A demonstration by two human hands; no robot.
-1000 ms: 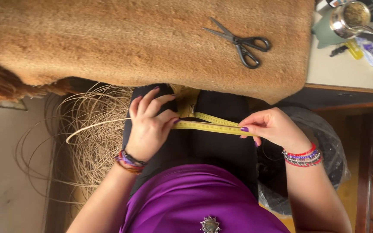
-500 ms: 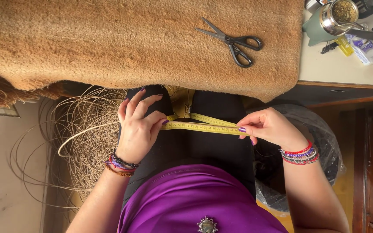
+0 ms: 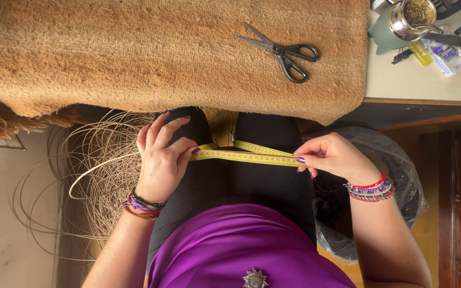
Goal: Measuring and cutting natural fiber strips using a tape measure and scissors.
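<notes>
A yellow measuring tape (image 3: 244, 156) is stretched taut across my lap, over black trousers. My left hand (image 3: 162, 158) pinches its left end between thumb and forefinger, the other fingers raised. My right hand (image 3: 333, 156) pinches the right end. A loop of the tape sags just behind the stretched part. Both wrists carry beaded bracelets. Black scissors (image 3: 285, 51) lie shut on the brown woolly cover (image 3: 134, 53) of the table ahead, well beyond both hands.
A tangled coil of pale cane strands (image 3: 92, 176) lies on the floor at my left. A bin lined with clear plastic (image 3: 396, 176) stands at my right. A metal cup (image 3: 412, 16) and small items sit on the table's bare right end.
The view has shifted slightly; both hands keep hold of the tape, and the left hand's fingers have spread a little. The scissors have not moved.
</notes>
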